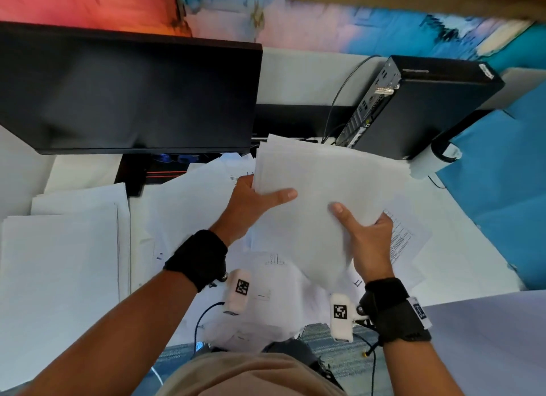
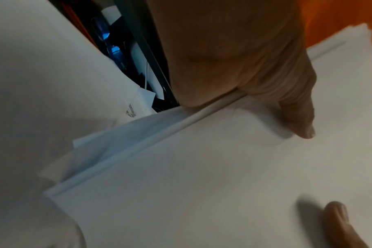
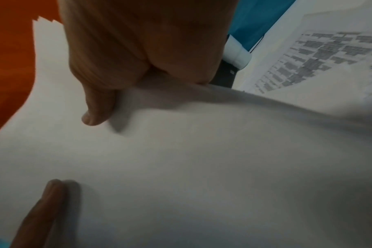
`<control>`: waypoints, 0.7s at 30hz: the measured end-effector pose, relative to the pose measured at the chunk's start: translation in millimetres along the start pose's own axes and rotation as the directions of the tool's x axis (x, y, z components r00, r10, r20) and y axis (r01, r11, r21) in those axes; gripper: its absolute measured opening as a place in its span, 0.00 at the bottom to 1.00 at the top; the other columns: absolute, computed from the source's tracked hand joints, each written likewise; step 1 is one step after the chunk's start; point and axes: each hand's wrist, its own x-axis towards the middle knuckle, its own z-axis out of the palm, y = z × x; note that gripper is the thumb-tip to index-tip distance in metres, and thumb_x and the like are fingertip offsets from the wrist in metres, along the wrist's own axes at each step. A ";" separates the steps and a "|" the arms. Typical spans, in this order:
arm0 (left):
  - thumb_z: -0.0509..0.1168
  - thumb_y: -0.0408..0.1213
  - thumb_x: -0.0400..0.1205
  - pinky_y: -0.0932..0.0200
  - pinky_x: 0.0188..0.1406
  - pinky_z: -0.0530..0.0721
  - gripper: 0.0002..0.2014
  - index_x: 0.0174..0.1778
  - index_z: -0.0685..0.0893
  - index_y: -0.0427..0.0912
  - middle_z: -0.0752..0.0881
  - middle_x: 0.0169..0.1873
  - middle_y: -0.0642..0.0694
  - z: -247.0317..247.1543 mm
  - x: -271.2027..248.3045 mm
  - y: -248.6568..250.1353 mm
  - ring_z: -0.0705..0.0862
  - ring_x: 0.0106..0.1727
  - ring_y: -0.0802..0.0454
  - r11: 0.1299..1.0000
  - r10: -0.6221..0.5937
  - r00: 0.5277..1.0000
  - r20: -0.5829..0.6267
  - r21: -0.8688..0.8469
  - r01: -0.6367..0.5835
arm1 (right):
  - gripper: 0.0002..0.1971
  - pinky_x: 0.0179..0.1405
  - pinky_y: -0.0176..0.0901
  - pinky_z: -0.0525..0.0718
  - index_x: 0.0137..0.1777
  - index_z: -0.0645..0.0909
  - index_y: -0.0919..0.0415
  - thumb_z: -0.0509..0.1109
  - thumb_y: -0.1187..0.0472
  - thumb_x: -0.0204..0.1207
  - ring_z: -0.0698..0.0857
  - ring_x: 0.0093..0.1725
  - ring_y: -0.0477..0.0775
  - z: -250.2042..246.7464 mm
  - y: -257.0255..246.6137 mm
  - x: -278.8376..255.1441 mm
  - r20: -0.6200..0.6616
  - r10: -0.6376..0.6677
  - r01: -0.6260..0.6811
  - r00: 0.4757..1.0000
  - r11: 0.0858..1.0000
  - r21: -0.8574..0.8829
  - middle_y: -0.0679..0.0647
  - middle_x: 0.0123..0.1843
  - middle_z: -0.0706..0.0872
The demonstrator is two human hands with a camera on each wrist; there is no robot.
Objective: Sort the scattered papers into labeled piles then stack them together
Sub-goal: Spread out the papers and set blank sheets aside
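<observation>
Two hands hold one sheaf of papers [image 1: 325,194] above the desk [image 1: 461,259], right of centre. Your left hand [image 1: 251,206] pinches the sheaf's edge at 9 o'clock, thumb on top and fingers beneath. Your right hand [image 1: 366,242] pinches the corner at 5 o'clock the same way. Opposed grips keep the sheets level and aligned, probably for squaring. Loose papers [image 1: 189,206] lie beneath; a sorted pile [image 1: 59,271] sits at 8 o'clock, the monitor [image 1: 127,91] at 11 o'clock.
</observation>
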 end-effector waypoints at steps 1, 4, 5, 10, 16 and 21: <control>0.81 0.34 0.74 0.54 0.48 0.93 0.14 0.56 0.92 0.45 0.96 0.51 0.46 1.2 0.1 3.4 0.95 0.52 0.49 0.998 0.017 1.000 -0.004 -0.053 -0.017 | 0.18 0.53 0.43 0.91 0.61 0.89 0.67 0.85 0.67 0.72 0.95 0.54 0.53 1.7 -7.2 -0.5 -0.018 -0.019 0.020 1.000 0.999 0.043 0.55 0.56 0.96; 0.83 0.36 0.72 0.53 0.52 0.93 0.20 0.60 0.90 0.42 0.95 0.53 0.45 -6.5 4.3 6.2 0.94 0.55 0.47 0.989 0.037 0.999 0.021 -0.144 -0.033 | 0.16 0.50 0.42 0.91 0.57 0.90 0.61 0.84 0.65 0.70 0.94 0.51 0.51 1.8 -13.9 2.8 -0.021 -0.063 0.066 0.998 0.988 0.138 0.53 0.54 0.96; 0.85 0.37 0.72 0.52 0.55 0.93 0.23 0.63 0.89 0.42 0.95 0.56 0.44 -10.9 6.4 2.9 0.94 0.58 0.47 0.994 0.025 0.999 0.026 -0.106 -0.022 | 0.16 0.51 0.43 0.91 0.59 0.89 0.61 0.83 0.67 0.71 0.93 0.52 0.51 1.2 -11.0 3.8 -0.001 -0.070 0.070 0.998 0.990 0.119 0.54 0.55 0.96; 0.82 0.33 0.78 0.54 0.61 0.92 0.21 0.67 0.88 0.40 0.95 0.54 0.50 -26.1 15.8 -36.1 0.93 0.53 0.60 0.986 -0.057 0.997 -0.061 0.153 0.066 | 0.11 0.60 0.56 0.90 0.64 0.87 0.58 0.76 0.66 0.84 0.92 0.57 0.53 -5.8 37.9 8.0 0.195 -0.013 0.049 0.981 0.982 -0.180 0.53 0.58 0.95; 0.73 0.37 0.86 0.55 0.56 0.93 0.18 0.72 0.86 0.40 0.94 0.61 0.46 -47.7 22.1 -39.3 0.92 0.61 0.46 0.996 -0.089 0.989 -0.115 0.022 0.092 | 0.10 0.60 0.49 0.88 0.66 0.87 0.54 0.68 0.63 0.90 0.91 0.57 0.52 -21.1 46.5 11.7 0.252 0.111 -0.039 0.961 0.961 -0.274 0.54 0.59 0.94; 0.63 0.47 0.92 0.45 0.76 0.82 0.21 0.81 0.78 0.49 0.87 0.72 0.51 -59.5 15.8 -22.9 0.85 0.73 0.48 0.970 -0.226 0.971 0.072 0.114 0.217 | 0.10 0.69 0.58 0.85 0.67 0.86 0.61 0.65 0.63 0.92 0.90 0.61 0.58 -33.0 51.0 18.8 0.178 0.183 -0.153 0.967 0.974 -0.169 0.61 0.62 0.93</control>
